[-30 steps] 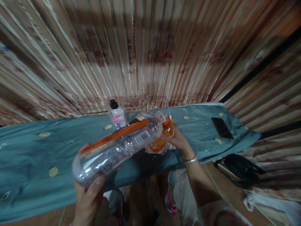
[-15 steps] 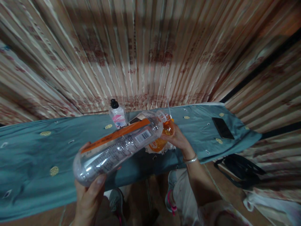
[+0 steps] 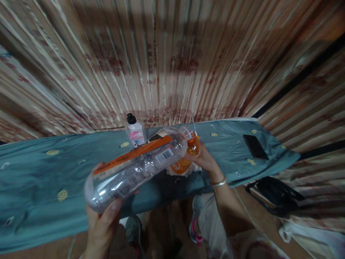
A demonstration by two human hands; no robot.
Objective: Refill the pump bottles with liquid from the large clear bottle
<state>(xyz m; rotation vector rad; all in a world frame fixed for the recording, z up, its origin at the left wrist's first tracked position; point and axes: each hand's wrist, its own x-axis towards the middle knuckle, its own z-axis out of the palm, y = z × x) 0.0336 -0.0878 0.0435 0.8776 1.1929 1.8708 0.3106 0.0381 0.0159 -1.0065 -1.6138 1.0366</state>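
My left hand (image 3: 104, 223) is wrapped around the base of a large clear plastic bottle (image 3: 134, 172) with an orange-edged label and a barcode. The bottle is tilted, base toward me at the left, its open neck pointing right. That neck meets the top of a smaller orange bottle (image 3: 180, 166), which my right hand (image 3: 202, 156) grips around its upper part. Whether liquid is passing between them I cannot tell. Under the orange bottle lies a pale cloth (image 3: 195, 167). Behind the clear bottle stands a pump bottle (image 3: 136, 133) with a black top and pink label.
A teal patterned cloth (image 3: 32, 172) covers the long table. At its right end lies a black phone (image 3: 255, 146). A pleated curtain (image 3: 167, 72) hangs behind, and a dark bag (image 3: 275, 196) rests on the floor at the right.
Almost nothing differs. Both bottles and both hands hold nearly the same position, the clear bottle's base only very slightly shifted.
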